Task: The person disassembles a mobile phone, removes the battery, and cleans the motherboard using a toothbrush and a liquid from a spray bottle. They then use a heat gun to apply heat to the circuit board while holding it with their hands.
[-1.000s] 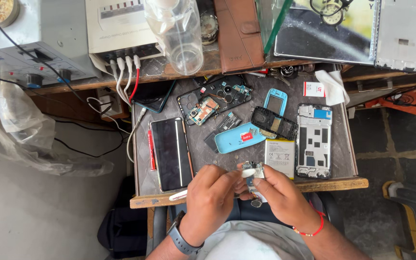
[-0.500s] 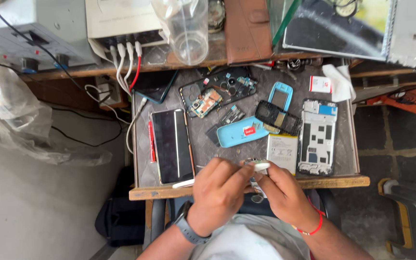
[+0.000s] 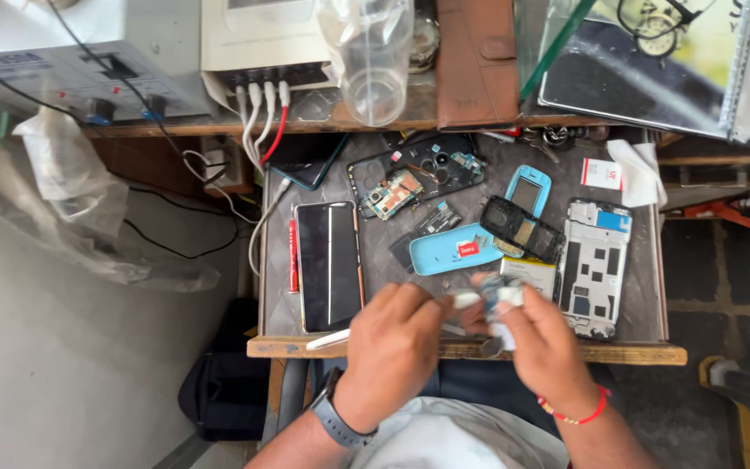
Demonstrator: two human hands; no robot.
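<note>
We see a small blurred phone part (image 3: 498, 300) pinched between fingers of both hands at the tray's front edge (image 3: 470, 349). Left hand (image 3: 392, 347) and right hand (image 3: 542, 347) both clamp it. We judge it could slip off that edge, or knock the battery (image 3: 533, 274) just behind.

Light-blue phone cover (image 3: 455, 252), red pen (image 3: 292, 255)

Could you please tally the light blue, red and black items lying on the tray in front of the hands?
Light blue: 2, the back cover and the small phone front.
Red: 1, the pen.
Black: 2, the big phone and the keypad frame.
Total: 5.
</note>
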